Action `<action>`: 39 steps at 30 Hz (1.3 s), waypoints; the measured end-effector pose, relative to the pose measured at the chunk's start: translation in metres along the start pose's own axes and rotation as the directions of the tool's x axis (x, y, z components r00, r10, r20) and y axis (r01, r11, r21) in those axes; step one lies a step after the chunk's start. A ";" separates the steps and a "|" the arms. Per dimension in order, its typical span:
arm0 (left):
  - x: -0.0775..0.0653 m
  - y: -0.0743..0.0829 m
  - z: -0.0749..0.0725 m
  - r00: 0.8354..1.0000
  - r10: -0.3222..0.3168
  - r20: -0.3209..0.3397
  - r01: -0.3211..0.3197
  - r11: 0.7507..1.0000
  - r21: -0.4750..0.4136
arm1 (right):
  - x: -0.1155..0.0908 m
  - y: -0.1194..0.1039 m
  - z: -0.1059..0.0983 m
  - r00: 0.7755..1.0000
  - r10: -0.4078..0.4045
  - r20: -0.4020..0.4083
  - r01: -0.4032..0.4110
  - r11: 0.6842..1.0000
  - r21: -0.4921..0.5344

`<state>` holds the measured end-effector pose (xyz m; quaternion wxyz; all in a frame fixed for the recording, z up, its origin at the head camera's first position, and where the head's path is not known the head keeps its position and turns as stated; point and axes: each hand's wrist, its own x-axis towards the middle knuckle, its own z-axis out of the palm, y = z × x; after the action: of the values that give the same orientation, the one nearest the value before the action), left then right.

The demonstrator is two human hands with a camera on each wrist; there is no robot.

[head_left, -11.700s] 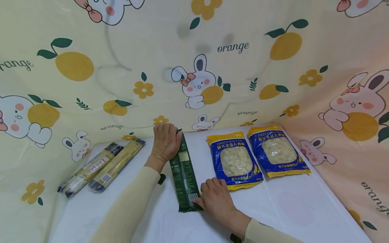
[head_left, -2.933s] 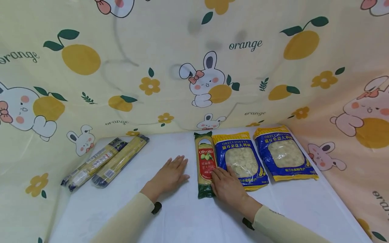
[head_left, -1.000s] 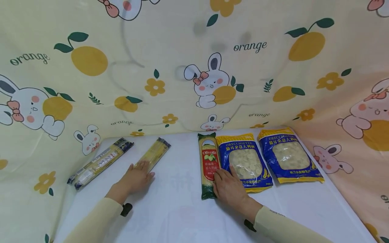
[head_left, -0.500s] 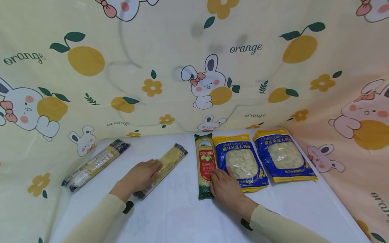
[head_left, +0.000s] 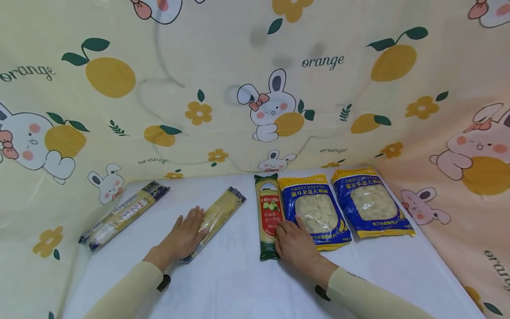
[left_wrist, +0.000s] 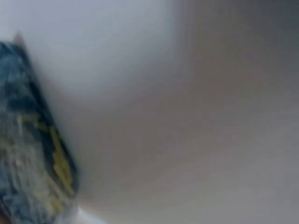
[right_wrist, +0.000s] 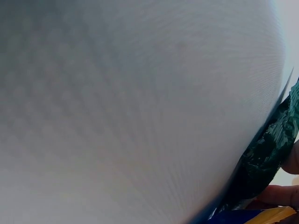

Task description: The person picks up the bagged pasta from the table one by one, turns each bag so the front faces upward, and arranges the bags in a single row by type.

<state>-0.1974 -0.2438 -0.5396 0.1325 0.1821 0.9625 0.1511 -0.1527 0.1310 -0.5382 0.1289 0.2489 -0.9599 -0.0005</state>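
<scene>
My left hand point(head_left: 184, 235) lies with its fingers straight along the left side of a clear pack of spaghetti point(head_left: 223, 212). That pack slants across the middle of the white table, its lower end partly hidden by the hand. In the left wrist view, a blurred dark end of a pasta pack point(left_wrist: 32, 154) shows at the left edge. My right hand point(head_left: 299, 246) rests at the right edge of the green and red Olivoila pasta pack point(head_left: 271, 208), overlapping the blue orecchiette bag point(head_left: 316, 212) beside it. In the right wrist view, fingertips point(right_wrist: 280, 195) touch near the pack's green end point(right_wrist: 266, 158).
A second blue and yellow orecchiette bag point(head_left: 374, 204) lies at the right. At the left, more dark-ended spaghetti packaging point(head_left: 123, 215) lies slanted. A patterned cloth point(head_left: 223, 66) hangs behind the white table point(head_left: 239, 288).
The green pack was turned from its back to its front and placed beside the orecchiette bag. My left hand slid one spaghetti pack rightward, then its fingers straightened at the pack's left side.
</scene>
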 end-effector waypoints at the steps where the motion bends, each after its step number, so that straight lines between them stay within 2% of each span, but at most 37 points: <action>1: -0.001 0.005 0.001 1.000 -0.013 -0.002 0.013 1.000 -0.021 | 0.000 0.000 -0.001 1.000 0.003 0.000 -0.003 1.000 0.003; 5: -0.008 0.031 0.011 0.999 -0.045 -0.007 0.044 0.995 -0.094 | -0.002 0.002 -0.002 1.000 0.000 -0.010 0.000 1.000 0.004; 12: -0.017 0.088 0.026 1.000 0.010 -0.005 -0.010 0.987 -0.159 | -0.002 0.004 -0.001 0.998 -0.018 -0.066 0.018 1.000 0.000; 16: -0.018 0.114 0.033 1.000 0.021 0.011 -0.019 0.988 -0.156 | -0.002 0.004 -0.001 0.995 -0.025 -0.095 0.024 1.000 -0.004; 19: -0.019 0.124 0.033 1.000 0.015 0.020 -0.013 0.991 -0.130 | -0.002 0.004 0.000 0.994 -0.027 -0.102 0.027 1.000 -0.002; 22: -0.019 0.124 0.029 1.000 0.019 0.025 -0.016 0.995 -0.103 | -0.002 0.004 0.000 0.994 -0.032 -0.105 0.032 0.999 -0.001; 24: -0.017 0.118 0.024 0.998 0.054 0.018 -0.053 0.997 -0.055 | -0.002 0.004 0.000 0.993 -0.036 -0.113 0.035 0.999 -0.003; 28: -0.007 0.095 0.015 0.988 0.153 0.003 -0.153 0.983 0.101 | -0.003 0.005 0.001 0.990 -0.043 -0.134 0.042 0.999 -0.012; 31: 0.005 0.078 0.010 0.981 0.193 0.018 -0.193 0.963 0.191 | -0.003 0.005 0.002 0.989 -0.046 -0.142 0.045 0.999 -0.015; 36: 0.021 0.065 0.005 0.981 0.184 0.059 -0.193 0.949 0.249 | -0.003 0.005 0.004 0.992 -0.037 -0.125 0.035 0.999 -0.017; 39: 0.020 0.064 0.005 0.986 0.151 0.070 -0.163 0.961 0.225 | -0.002 0.004 0.004 0.995 -0.030 -0.096 0.029 0.999 -0.015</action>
<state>-0.1939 -0.1783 -0.5268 0.1233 0.2759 0.9522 0.0437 -0.1538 0.1352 -0.5420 0.1767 0.2619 -0.9488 0.0032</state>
